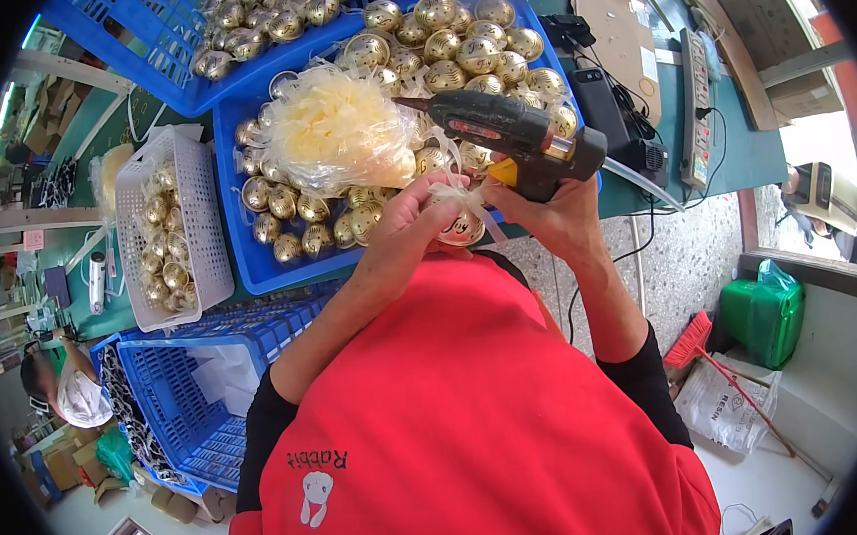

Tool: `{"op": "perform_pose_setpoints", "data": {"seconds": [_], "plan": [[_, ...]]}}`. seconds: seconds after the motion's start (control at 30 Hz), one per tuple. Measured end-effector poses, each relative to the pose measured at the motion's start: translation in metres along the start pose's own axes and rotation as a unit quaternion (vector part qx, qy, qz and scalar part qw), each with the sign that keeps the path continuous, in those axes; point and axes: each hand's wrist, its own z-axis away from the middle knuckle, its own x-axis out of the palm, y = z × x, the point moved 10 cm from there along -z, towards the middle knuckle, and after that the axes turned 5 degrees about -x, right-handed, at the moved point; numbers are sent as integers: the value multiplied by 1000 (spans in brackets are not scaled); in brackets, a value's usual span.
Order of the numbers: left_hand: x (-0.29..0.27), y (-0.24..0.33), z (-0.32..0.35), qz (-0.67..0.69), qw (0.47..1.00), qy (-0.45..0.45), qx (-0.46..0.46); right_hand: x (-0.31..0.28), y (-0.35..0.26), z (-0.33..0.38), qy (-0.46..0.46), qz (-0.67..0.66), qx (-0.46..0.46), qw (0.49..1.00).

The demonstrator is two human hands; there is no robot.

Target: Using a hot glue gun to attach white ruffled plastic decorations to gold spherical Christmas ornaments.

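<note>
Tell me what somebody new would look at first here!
Probably the bright red top, filling the lower middle. Above it, the left hand holds a gold ball with a pale ribbon, and the right hand holds a black glue gun. Beyond them, a blue tray brims with gold balls and a plastic-wrapped cream bundle.

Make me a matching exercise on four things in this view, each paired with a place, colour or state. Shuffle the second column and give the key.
Column one:
1. Glue gun
2. Basket
3. Broom
4. Power strip

Column two:
A. Red bristles, near a green container
B. On the green table, right of the blue tray
C. Black with a yellow trigger, in the right hand
D. White, with gold balls inside

Right pairs: 1-C, 2-D, 3-A, 4-B
</note>
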Motion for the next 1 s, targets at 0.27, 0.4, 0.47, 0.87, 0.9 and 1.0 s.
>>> {"op": "perform_pose_setpoints", "data": {"seconds": [0.27,0.4,0.47,0.87,0.9,1.0], "plan": [[-5,-4,-4,60,998,29,7,9,4,6,17,-24,25,999],[-3,-5,-4,89,996,19,-14,10,7,8,28,-64,41,997],[0,-7,-4,119,993,8,-3,11,8,10,36,-83,51,995],[-5,-5,-6,86,994,42,46,11,16,14,55,-92,81,991],[-8,-5,-6,82,994,54,49,12,18,15,54,-93,88,990],[-10,-6,-8,56,994,53,71,11,19,16,66,-110,62,990]]}}
